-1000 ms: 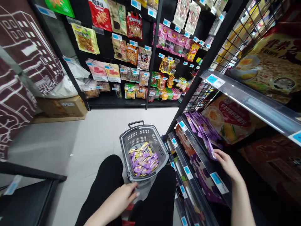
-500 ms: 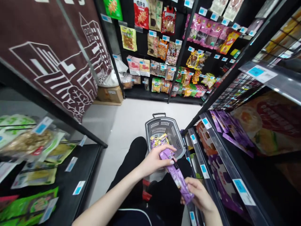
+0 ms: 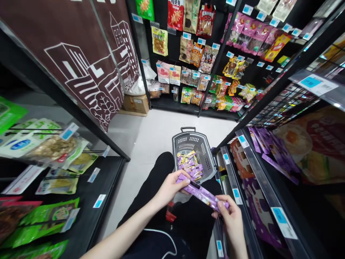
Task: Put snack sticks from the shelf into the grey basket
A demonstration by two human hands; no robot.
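Black rack (image 3: 175, 106) of hanging snack bags at the far end, smooth pale floor (image 3: 159, 124) in front. Left hand (image 3: 171, 187) pinches one end of a slim purple packet (image 3: 201, 193), thumb on top; right hand (image 3: 230, 213) pinches the other end the same way. Packet sits between them, slanting, over the lap and just nearside of the basket. One or several stacked? Can't tell from here.

Handling, my guess: light, slick glossy film, fairly stiff since it doesn't sag. Contents hidden, could be brittle. Hold flat near both ends, don't squeeze the middle.

Outward: grey basket (image 3: 205, 156), rigid plastic, slotted walls, rounded corners, loosely heaped purple and yellow packets (image 3: 191, 163) inside. Right-hand shelf: loose purple packets (image 3: 265, 142), crinkly shine, behind a smooth label rail (image 3: 259, 176). Left: brown cloth (image 3: 81, 64), white line drawing; boxy matte carton (image 3: 136, 104) beyond.
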